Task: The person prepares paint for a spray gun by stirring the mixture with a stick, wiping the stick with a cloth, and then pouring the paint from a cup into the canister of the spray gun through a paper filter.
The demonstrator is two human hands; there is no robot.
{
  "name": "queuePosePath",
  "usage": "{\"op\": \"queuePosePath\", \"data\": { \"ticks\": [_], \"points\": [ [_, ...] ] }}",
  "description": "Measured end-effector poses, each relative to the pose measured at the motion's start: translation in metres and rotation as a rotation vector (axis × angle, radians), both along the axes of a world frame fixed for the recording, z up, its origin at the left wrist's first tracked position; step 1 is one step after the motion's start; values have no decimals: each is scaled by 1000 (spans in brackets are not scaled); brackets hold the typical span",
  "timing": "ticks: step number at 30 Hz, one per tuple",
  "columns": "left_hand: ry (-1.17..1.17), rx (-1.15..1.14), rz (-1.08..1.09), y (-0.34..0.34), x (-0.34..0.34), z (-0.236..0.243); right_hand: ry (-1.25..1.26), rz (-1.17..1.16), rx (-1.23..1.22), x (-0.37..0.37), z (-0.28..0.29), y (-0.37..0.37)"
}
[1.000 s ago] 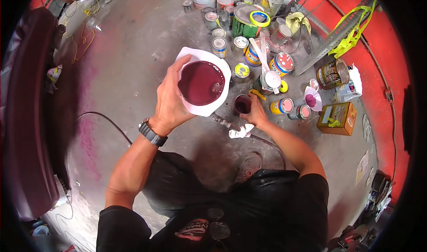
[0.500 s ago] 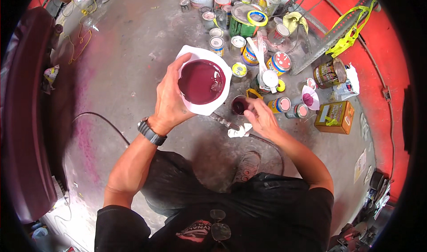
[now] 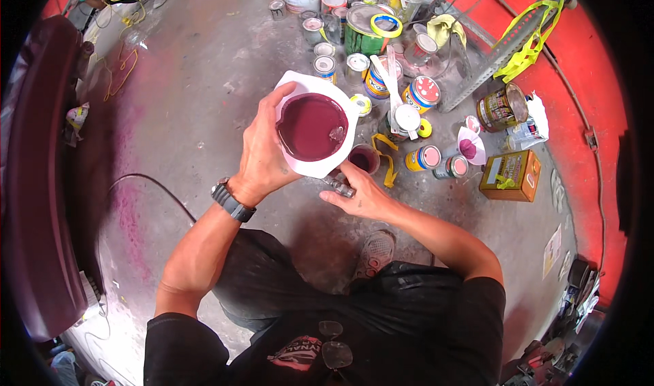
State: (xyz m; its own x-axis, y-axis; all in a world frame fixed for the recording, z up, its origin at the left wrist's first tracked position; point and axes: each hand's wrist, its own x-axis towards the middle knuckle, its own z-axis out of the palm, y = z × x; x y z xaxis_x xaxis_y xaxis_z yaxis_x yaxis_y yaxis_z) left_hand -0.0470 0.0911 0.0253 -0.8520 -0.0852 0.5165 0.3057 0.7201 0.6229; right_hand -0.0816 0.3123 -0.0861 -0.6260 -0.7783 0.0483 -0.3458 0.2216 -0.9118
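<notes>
My left hand (image 3: 262, 144), with a dark watch on its wrist, is wrapped around the left side of a round cup of dark maroon paint (image 3: 313, 127). A white, angular paper collar (image 3: 300, 85) surrounds the cup's rim. Below the cup, a metal hose fitting (image 3: 338, 185) sticks out, and what it joins is hidden. My right hand (image 3: 364, 194) has its thumb and fingers closed around that fitting. Just beyond the right hand stands a smaller cup with dark red liquid (image 3: 364, 158), beside a bent yellow strip (image 3: 389, 168).
Several paint cans (image 3: 422, 94) crowd the floor ahead, some with stir sticks. A metal post (image 3: 494, 66) slants up at right, near a rectangular tin (image 3: 511, 176). A black hose (image 3: 153, 179) crosses the floor at left, near a maroon panel (image 3: 41, 181). Another person's hand shows far left.
My right hand has moved left from beside the smaller cup to the metal fitting and closed on it. The white cloth by the fitting no longer shows. The left hand still holds the paint cup.
</notes>
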Motion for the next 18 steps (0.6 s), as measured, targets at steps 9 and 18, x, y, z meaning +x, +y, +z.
{"op": "queuePosePath", "data": {
  "ticks": [9, 18],
  "points": [
    [-34, 72, -33, 7, -4, -2, 85, 46, -57, 0, -9, 1],
    [-89, 106, -91, 26, 3, -1, -71, -36, -86, 16, 1, 27]
  ]
}}
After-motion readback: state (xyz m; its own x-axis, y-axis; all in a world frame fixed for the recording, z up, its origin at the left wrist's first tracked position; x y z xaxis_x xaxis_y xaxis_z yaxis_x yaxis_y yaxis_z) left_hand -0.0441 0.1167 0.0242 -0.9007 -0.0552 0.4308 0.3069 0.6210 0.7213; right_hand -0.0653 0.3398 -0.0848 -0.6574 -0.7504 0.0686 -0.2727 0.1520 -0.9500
